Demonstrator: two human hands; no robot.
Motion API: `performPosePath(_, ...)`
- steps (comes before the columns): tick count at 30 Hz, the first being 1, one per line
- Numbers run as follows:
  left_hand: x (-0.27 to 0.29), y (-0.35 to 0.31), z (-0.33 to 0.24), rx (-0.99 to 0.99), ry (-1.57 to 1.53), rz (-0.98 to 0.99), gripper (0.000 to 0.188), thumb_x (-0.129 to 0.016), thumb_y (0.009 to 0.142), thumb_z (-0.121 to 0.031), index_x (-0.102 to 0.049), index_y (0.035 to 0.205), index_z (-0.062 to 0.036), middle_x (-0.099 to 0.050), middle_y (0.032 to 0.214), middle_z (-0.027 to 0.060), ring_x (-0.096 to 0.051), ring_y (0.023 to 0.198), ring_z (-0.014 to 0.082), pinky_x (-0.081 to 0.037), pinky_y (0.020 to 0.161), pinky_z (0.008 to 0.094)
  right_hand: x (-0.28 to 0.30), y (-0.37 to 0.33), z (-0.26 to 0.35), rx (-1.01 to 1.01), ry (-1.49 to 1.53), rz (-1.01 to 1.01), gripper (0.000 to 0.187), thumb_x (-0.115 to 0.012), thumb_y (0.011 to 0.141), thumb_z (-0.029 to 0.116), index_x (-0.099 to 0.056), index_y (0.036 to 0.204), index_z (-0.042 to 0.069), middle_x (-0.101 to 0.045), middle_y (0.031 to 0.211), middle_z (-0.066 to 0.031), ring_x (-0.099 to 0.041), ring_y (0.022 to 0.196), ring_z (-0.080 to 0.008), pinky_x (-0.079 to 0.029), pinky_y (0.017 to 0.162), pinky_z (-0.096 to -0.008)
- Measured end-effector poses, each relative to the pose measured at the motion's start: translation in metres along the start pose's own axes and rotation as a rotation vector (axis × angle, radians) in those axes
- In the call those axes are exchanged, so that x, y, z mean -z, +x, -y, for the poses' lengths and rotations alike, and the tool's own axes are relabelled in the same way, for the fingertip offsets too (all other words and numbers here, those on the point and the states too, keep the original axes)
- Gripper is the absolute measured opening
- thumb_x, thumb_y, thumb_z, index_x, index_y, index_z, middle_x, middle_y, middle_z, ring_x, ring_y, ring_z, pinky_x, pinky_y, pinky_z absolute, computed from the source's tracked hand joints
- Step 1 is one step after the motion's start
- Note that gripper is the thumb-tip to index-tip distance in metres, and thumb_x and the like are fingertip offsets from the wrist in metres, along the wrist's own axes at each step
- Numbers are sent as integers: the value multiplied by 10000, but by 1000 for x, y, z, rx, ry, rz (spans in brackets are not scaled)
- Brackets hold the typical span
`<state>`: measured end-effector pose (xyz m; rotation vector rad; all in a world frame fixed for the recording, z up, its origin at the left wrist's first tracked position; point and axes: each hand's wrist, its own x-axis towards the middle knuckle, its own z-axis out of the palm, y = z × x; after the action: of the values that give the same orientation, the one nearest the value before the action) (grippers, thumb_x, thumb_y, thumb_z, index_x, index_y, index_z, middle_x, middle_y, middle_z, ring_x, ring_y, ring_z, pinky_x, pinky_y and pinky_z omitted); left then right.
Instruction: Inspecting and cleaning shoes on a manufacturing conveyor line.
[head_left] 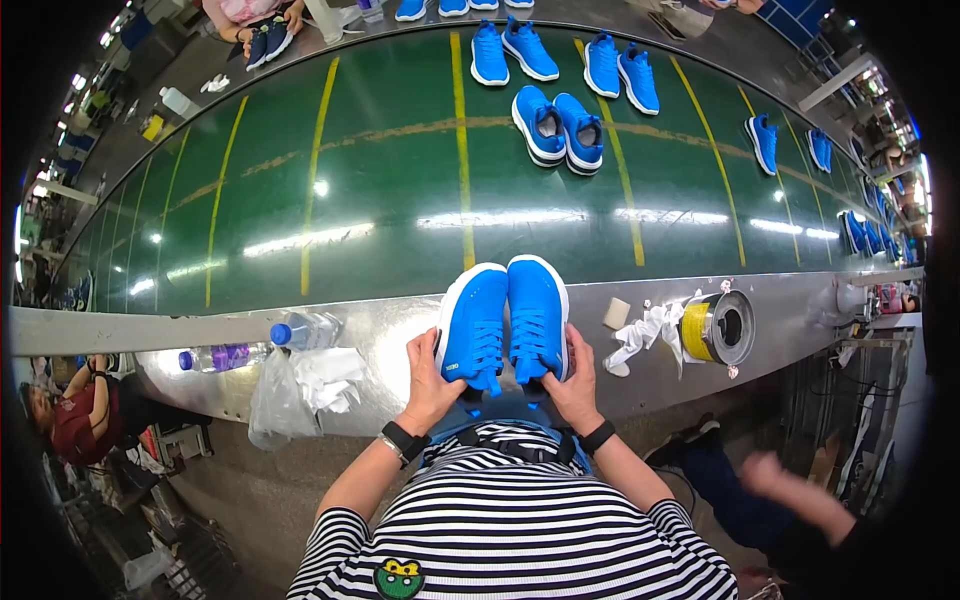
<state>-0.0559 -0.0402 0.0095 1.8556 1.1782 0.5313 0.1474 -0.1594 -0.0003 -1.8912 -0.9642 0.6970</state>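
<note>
A pair of blue sneakers with white soles and blue laces is held side by side in front of me, toes pointing away toward the green belt. My left hand (432, 382) grips the left sneaker (473, 325) by its heel end, thumb at the collar. Around the heel of the right sneaker (537, 315), my right hand (576, 386) is closed in the same way. The two shoes sit close together above the metal ledge (400, 350), laces up. Parts of both heels are hidden by my fingers.
Beyond the ledge runs a green conveyor belt (380, 220) with yellow lines, carrying several blue sneakers (538, 125). Bottles (305, 331) and crumpled white paper (328, 378) lie left; a round metal can (718, 328) and white cloth (648, 335) lie right. Other people work nearby.
</note>
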Motion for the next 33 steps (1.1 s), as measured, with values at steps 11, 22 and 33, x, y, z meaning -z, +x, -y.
performPosePath(11,-11,-5,-14,-39,178,-92,813,-703,550,-91,-281,1229,55,-395,1099,233,-374,1033,370,-307,932,437,-1,-2,3,-20,-42,-37,702,-654,645,145,-374,1279,35,-462,1134,-166,-417,1055,-323,-338,922,-401)
performPosePath(22,-50,-6,52,298,-46,273,661,-661,664,-229,-349,1149,94,-447,1032,284,-436,971,408,-382,865,430,-14,4,-25,-180,-32,159,553,-631,719,194,-466,1218,23,-514,1040,-194,-515,919,-345,-412,824,-400)
performPosePath(33,-60,-7,56,213,112,363,527,-579,735,-151,-388,1155,104,-604,902,270,-611,867,360,-478,779,380,0,-19,30,437,-700,562,540,-681,687,251,-512,1199,247,-535,992,-179,-496,953,-337,-318,921,-480)
